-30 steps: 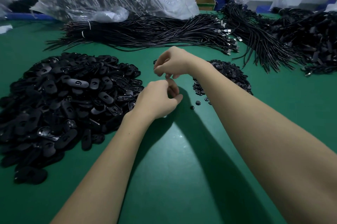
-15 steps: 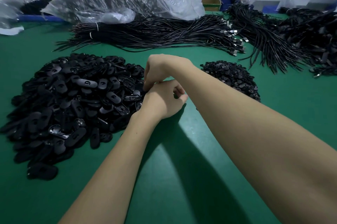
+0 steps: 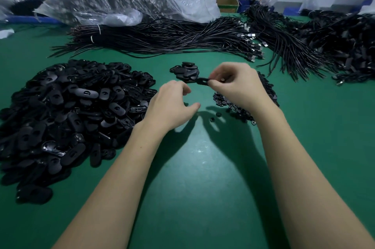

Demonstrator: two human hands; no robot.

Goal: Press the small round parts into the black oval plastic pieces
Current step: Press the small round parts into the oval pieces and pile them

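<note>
Toward the left edge of the green table (image 3: 194, 167) lies the big heap of oval pieces (image 3: 67, 110), untouched stock by the look of it. Half a second ago both hands were bunched together at the near right rim of that heap; now they have drawn apart and shifted toward the middle of the table.

The left hand (image 3: 172, 106) hovers just right of the heap, fingers loosely curled and thumb out, with nothing visible in it.

Next comes a small stack of oval pieces (image 3: 185, 71) farther back, which the hands were covering before. Just in front of it the right hand (image 3: 237, 84) pinches one oval piece (image 3: 203, 81) by its end between thumb and fingertips, holding it clear of the table. Whether a round part is already seated in it cannot be told; the piece is too dark and small.

Under and behind the right wrist sits the pile of small round parts (image 3: 229, 104), with a couple of loose ones (image 3: 215, 117) on the table beside it.

My reading: a piece has just been picked from the heap and brought over. The left hand probably fetches a round part next.
</note>
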